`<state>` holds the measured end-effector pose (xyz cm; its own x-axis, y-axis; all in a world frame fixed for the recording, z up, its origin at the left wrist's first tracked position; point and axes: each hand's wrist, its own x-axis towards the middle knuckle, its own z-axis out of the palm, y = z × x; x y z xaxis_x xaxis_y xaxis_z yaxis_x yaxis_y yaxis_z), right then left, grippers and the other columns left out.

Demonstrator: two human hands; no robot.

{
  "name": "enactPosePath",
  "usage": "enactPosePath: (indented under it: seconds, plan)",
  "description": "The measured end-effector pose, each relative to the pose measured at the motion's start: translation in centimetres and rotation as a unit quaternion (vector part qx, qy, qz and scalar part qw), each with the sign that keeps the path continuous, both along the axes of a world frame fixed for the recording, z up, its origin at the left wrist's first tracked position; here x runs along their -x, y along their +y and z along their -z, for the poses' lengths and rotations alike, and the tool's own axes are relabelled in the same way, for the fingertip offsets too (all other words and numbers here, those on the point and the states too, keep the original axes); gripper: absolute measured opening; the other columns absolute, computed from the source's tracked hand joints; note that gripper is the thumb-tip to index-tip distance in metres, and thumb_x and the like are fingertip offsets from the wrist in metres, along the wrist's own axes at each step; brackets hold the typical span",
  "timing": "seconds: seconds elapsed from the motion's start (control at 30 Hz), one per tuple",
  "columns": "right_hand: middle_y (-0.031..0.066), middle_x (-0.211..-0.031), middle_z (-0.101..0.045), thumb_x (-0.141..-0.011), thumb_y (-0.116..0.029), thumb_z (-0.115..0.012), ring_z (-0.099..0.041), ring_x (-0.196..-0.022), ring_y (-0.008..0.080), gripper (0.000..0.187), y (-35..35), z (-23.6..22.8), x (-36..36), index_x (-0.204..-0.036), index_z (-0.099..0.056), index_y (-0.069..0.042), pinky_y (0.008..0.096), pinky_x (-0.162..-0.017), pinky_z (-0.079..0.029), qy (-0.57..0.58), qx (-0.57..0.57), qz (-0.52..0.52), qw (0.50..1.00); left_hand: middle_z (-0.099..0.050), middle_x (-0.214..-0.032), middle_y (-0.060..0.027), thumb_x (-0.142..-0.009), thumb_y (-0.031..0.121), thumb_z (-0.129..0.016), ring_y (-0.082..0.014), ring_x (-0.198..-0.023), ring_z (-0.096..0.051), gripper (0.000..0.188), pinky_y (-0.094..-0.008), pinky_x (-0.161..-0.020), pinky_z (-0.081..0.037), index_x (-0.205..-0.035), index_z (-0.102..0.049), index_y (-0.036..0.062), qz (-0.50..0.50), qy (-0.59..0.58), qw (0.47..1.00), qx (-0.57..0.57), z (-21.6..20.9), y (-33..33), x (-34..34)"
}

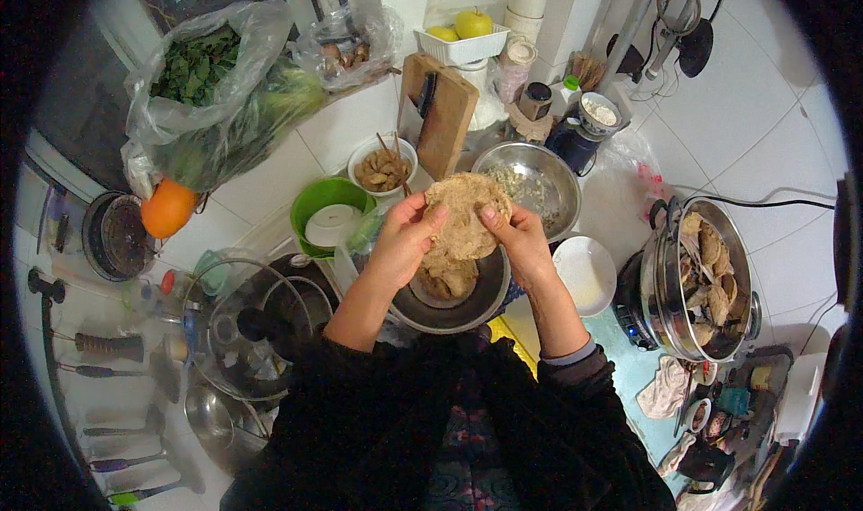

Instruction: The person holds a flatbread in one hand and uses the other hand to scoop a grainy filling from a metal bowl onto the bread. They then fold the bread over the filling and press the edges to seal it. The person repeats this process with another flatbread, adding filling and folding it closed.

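Note:
A flattened round of coarse brown dough [467, 210] is stretched between my two hands. My left hand [402, 241] grips its left edge with the thumb on top. On the right edge, my right hand [521, 239] pinches it, also thumb uppermost. Right below hangs a steel bowl [493, 306] holding a larger lump of dough [447, 277]. Behind my right hand stands a second steel bowl [564, 187] with pale chopped filling [526, 186]. Near my right wrist is a white bowl [584, 273] with a whitish content.
A steamer pot [661, 277] full of brown pieces [715, 273] stands at right. Left of the bowls are a green basin [307, 201] and a white bowl [356, 162] with chopsticks [393, 154]. A wooden cutting board [457, 120] leans behind. A bag of greens [261, 120] occupies the back left.

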<state>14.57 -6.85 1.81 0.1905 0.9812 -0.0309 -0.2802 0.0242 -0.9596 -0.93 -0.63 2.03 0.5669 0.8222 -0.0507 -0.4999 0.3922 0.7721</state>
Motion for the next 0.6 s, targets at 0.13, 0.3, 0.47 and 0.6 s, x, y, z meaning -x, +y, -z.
enactPosePath:
  seconds: [0.13,0.3,0.47,0.6]
  plan:
    - [0.0039,-0.093,-0.063,-0.084,-0.022,-0.062,-0.056,-0.082,0.0089,0.030,-0.1,-0.1,0.1,-0.102,-0.060,0.002,0.0246,-0.075,-0.046,0.024,-0.001,-0.014,1.000,-0.060,-0.098,-0.0079,-0.082,-0.001,-0.054,-0.0134,-0.087,-0.058,0.024,-0.0265,-0.079,-0.048,-0.106,-0.054,-0.0047,-0.016,0.059,0.997,-0.056,-0.4,0.0,0.1]
    - [0.0049,-0.096,-0.063,-0.083,-0.020,-0.063,-0.057,-0.085,0.0101,0.030,-0.5,-0.9,0.1,-0.103,-0.060,0.001,0.0253,-0.077,-0.046,0.043,-0.005,-0.031,0.999,-0.061,-0.094,-0.0084,-0.080,-0.003,-0.056,-0.0131,-0.083,-0.059,0.022,-0.0258,-0.076,-0.048,-0.102,-0.056,-0.0055,-0.053,0.071,0.993,-0.074,-0.4,-0.4,-0.3]
    - [0.0056,-0.098,-0.063,-0.080,-0.014,-0.065,-0.058,-0.086,0.0108,0.033,-0.6,-1.6,0.6,-0.109,-0.058,0.001,0.0259,-0.078,-0.046,0.047,-0.034,0.009,0.998,-0.061,-0.092,-0.0073,-0.078,-0.005,-0.056,-0.0129,-0.081,-0.059,0.024,-0.0249,-0.075,-0.048,-0.101,-0.055,-0.0053,-0.063,0.095,0.990,-0.078,-0.7,-0.5,-0.3]
    - [0.0053,-0.095,-0.064,-0.078,-0.009,-0.066,-0.059,-0.084,0.0119,0.034,-0.5,-1.8,0.2,-0.110,-0.059,0.000,0.0254,-0.078,-0.046,0.003,-0.029,-0.009,1.000,-0.060,-0.095,-0.0056,-0.078,-0.003,-0.057,-0.0125,-0.083,-0.058,0.030,-0.0250,-0.078,-0.047,-0.108,-0.054,-0.0033,-0.005,0.132,0.981,-0.142,-1.2,-0.5,0.2]
